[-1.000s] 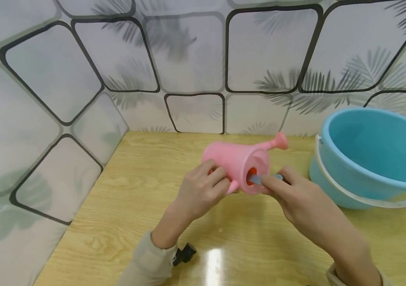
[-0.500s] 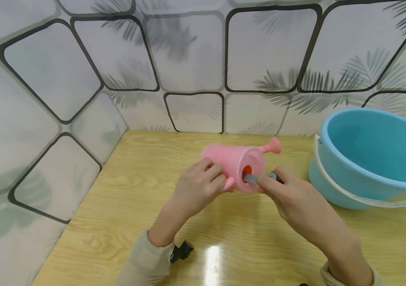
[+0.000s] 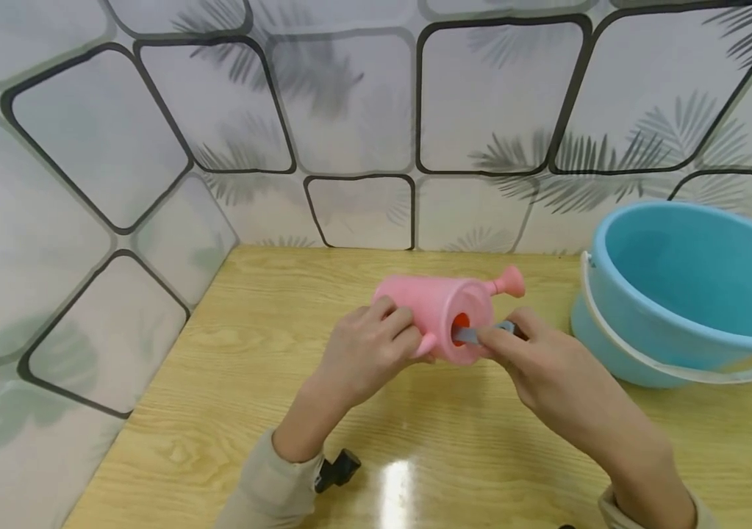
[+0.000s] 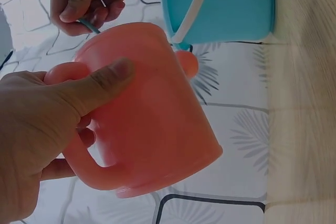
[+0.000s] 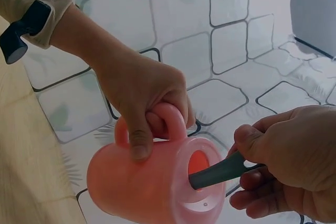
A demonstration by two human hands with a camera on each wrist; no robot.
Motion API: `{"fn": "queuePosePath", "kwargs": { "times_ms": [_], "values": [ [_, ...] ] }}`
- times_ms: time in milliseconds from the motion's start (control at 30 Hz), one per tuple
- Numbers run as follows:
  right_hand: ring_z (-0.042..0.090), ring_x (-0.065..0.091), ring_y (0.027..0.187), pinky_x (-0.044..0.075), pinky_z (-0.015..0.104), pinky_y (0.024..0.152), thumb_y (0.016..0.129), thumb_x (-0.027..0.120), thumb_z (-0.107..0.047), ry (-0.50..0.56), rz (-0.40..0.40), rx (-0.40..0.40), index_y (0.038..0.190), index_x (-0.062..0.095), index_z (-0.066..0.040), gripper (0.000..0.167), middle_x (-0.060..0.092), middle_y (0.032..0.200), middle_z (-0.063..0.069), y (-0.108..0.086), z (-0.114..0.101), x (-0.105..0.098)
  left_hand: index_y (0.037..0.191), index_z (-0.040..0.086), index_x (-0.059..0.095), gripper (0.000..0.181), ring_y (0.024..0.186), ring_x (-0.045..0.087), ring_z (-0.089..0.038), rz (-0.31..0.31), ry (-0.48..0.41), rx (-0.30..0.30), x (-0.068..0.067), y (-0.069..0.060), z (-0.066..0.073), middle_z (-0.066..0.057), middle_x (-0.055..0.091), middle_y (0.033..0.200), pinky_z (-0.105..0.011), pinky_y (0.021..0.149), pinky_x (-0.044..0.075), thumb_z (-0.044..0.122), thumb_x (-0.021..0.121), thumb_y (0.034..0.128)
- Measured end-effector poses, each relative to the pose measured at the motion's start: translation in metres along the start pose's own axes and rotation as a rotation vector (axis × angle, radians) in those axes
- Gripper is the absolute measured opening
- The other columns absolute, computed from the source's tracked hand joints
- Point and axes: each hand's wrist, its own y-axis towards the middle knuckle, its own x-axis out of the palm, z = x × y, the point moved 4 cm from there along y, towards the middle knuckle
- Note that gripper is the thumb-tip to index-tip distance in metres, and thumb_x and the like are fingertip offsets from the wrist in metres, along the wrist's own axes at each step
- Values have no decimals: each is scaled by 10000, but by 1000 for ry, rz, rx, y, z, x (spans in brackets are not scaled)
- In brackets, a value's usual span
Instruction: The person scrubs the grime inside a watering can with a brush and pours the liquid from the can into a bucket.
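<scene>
In the head view a pink watering can [image 3: 418, 295] is held tilted on its side over the table, its round opening facing right. My left hand [image 3: 369, 339] grips its handle; the left wrist view shows the thumb lying on the can's body [image 4: 152, 103]. My right hand [image 3: 550, 371] pinches a grey-blue handle [image 5: 218, 172] that reaches into the opening. The handle's far end is hidden inside the can, so its kind cannot be told. Something orange [image 5: 198, 162] shows within the opening. The can's sprinkler spout [image 3: 509, 281] points to the right.
A light-blue bucket [image 3: 673, 312] with a white carrying handle [image 3: 643, 356] stands on the wooden table [image 3: 230, 367] at the right. Behind and to the left rises a patterned covering [image 3: 362, 103]. A black wrist device [image 3: 338, 470] sits at the left sleeve.
The watering can has shifted slightly toward me and to the left, and my right hand has moved a little left with it. Both hands keep their hold.
</scene>
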Motion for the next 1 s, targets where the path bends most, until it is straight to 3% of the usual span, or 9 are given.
{"fn": "queuePosePath", "kwargs": {
  "times_ms": [100, 233, 367, 500, 633, 767, 1000],
  "values": [
    [99, 442, 664, 375, 188, 561, 1095, 302, -297, 16, 27, -53, 1010, 609, -162, 346, 467, 834, 4, 2, 1, 7, 680, 146, 525, 427, 626, 453, -125, -23, 15, 1, -1, 1, 0, 45, 517, 710, -168, 463, 343, 400, 506, 1023],
    [127, 516, 725, 450, 221, 591, 1088, 289, -291, 79, 12, -58, 1011, 626, -141, 376, 534, 922, 40, 4, 8, 17, 677, 149, 543, 413, 629, 459, -128, -85, 24, -16, 0, 1, -1, 47, 527, 716, -175, 460, 353, 466, 632, 926],
    [71, 473, 672, 402, 143, 558, 1081, 289, -358, 89, -17, -8, 1015, 628, -166, 395, 516, 963, 6, 1, 11, 12, 696, 151, 575, 422, 649, 472, -139, -158, 15, -46, 0, 0, -1, 45, 538, 732, -184, 474, 382, 528, 728, 809],
    [50, 431, 677, 349, 114, 574, 1065, 363, -415, 101, 18, -11, 1062, 656, -177, 377, 507, 990, -4, 0, 9, 6, 711, 150, 594, 409, 632, 454, -139, -202, 19, -49, -1, -1, -1, 37, 539, 738, -191, 485, 388, 519, 743, 803],
    [77, 438, 689, 361, 153, 591, 1072, 396, -348, 128, 62, -65, 1011, 662, -137, 345, 498, 897, 7, 3, 7, 14, 721, 149, 606, 411, 618, 453, -129, -208, 41, -31, -3, -1, 0, 38, 541, 742, -189, 491, 394, 532, 743, 787],
    [110, 471, 700, 407, 200, 588, 1086, 346, -284, 108, 36, -90, 980, 631, -136, 338, 510, 890, 25, 5, 7, 23, 731, 149, 608, 418, 627, 461, -132, -200, 35, -32, -4, -2, 0, 41, 545, 749, -188, 492, 402, 542, 742, 779],
    [77, 450, 673, 364, 155, 550, 1095, 294, -287, 36, 35, -62, 1020, 618, -171, 352, 478, 906, 12, 2, 4, 5, 697, 150, 552, 444, 632, 457, -141, -167, -1, -63, -5, -1, -2, 41, 512, 723, -194, 469, 378, 546, 728, 796]
  ]
}}
